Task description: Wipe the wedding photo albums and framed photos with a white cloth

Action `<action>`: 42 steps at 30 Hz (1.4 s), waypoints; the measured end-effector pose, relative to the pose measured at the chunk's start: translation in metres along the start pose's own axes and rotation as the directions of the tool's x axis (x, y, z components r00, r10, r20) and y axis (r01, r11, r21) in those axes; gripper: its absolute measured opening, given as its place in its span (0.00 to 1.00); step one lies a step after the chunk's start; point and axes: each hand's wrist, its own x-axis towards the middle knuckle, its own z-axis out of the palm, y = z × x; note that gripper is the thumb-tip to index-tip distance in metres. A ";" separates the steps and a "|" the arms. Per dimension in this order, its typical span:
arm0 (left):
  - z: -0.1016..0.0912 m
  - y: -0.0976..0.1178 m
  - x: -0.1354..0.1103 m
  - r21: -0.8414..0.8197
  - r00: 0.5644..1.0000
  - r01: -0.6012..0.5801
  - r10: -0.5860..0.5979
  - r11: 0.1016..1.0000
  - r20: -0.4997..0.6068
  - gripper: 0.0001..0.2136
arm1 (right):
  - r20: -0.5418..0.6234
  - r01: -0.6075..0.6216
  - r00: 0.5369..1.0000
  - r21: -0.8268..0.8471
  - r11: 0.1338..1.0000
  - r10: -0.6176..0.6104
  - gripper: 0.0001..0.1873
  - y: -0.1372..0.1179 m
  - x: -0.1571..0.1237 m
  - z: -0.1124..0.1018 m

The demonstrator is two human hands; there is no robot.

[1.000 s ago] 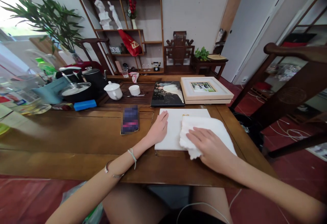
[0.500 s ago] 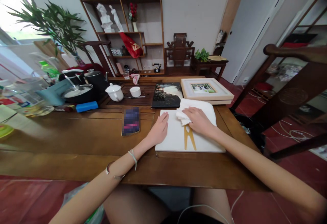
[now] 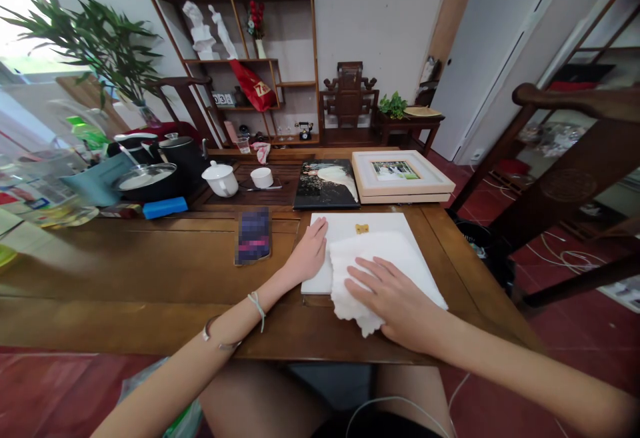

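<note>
A white board [image 3: 345, 231] with a small gold mark [image 3: 362, 229] lies flat on the wooden table [image 3: 150, 271] in front of me. My left hand [image 3: 310, 251] rests open on the board's left edge, fingers flat. My right hand [image 3: 393, 301] presses a white cloth [image 3: 380, 258] flat onto the near part of the board, fingers stretched out over it. The cloth hangs slightly over the board's near edge.
Beyond the board lie a dark photo print [image 3: 327, 185] and a stacked framed picture [image 3: 400, 175]. A phone [image 3: 253, 235] lies to the left. A tea tray with white teapot [image 3: 221, 178] and cup [image 3: 261, 177], pots and bottles crowd the far left. A wooden chair [image 3: 575, 158] stands right.
My right hand has drawn the cloth from the board's far side back toward me, covering most of the gold mark. My left hand has stayed on the left edge.
</note>
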 end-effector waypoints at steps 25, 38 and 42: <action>0.003 -0.002 0.000 0.012 1.000 0.015 -0.015 1.000 0.006 0.23 | 0.052 -0.303 0.949 -0.119 0.946 0.311 0.34 0.014 -0.030 -0.013; -0.001 0.000 0.000 0.018 1.000 0.014 -0.015 1.000 0.022 0.23 | -0.115 -0.326 0.939 0.016 0.945 0.325 0.30 0.085 -0.006 -0.002; 0.000 -0.001 0.000 0.017 1.000 0.004 -0.004 1.000 0.010 0.23 | -0.191 -0.318 0.929 0.023 0.948 0.317 0.31 0.129 0.003 0.012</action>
